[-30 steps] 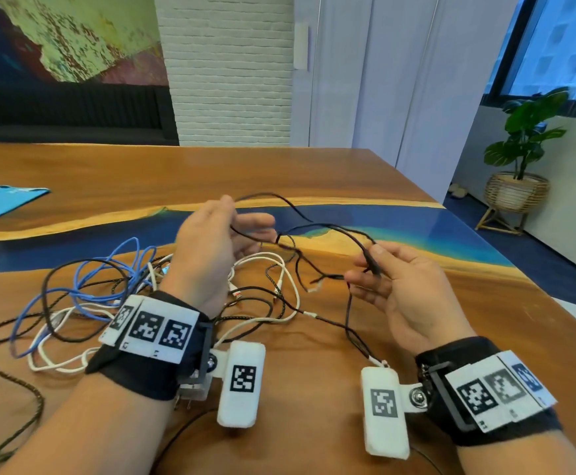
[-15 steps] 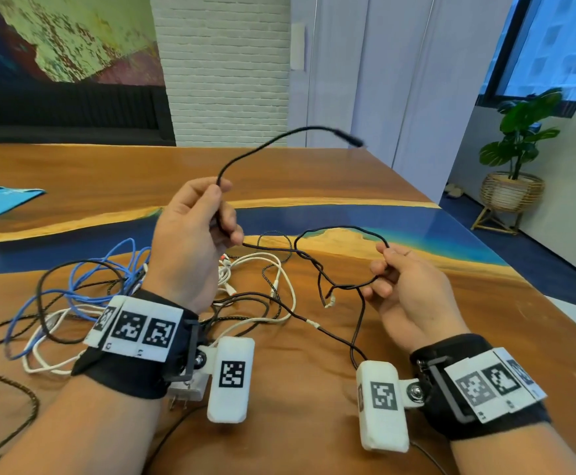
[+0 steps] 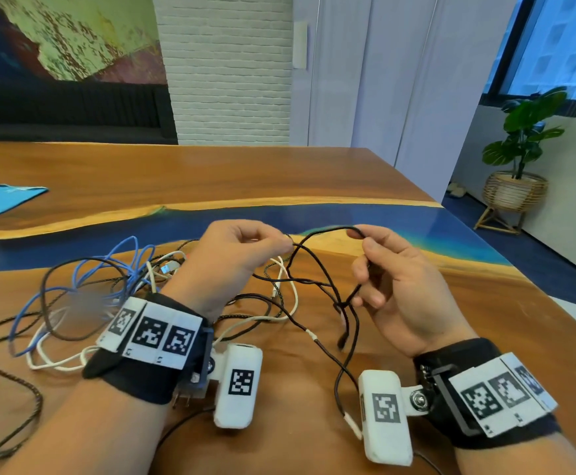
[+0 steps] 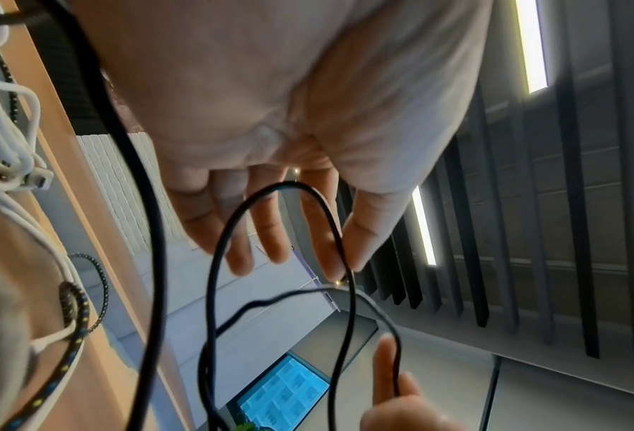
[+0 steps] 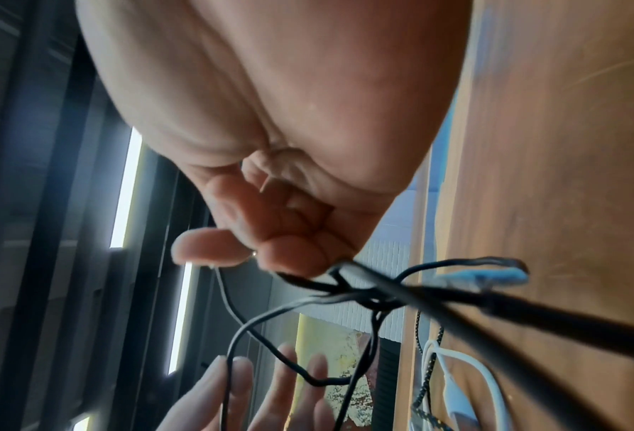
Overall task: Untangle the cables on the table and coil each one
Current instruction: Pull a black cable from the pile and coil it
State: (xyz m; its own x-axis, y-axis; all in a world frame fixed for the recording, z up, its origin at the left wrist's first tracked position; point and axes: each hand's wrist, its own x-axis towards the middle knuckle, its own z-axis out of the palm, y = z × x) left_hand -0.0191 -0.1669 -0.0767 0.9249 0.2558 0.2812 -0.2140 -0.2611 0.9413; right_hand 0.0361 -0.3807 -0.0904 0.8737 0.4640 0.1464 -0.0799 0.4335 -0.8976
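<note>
A thin black cable (image 3: 317, 234) is held above the table (image 3: 211, 173) between both hands. It is pinched between thumb and forefinger of the left hand (image 3: 231, 255), the other fingers (image 4: 267, 233) being left loosely extended. The right hand (image 3: 399, 286) is curled around the same cable, which is pinched at its fingertips (image 5: 293, 256), where a knot (image 5: 359, 291) is seen. The remaining cables, blue (image 3: 122, 255), white (image 3: 290, 293) and braided (image 3: 16, 430), lie tangled on the table behind the left wrist.
</note>
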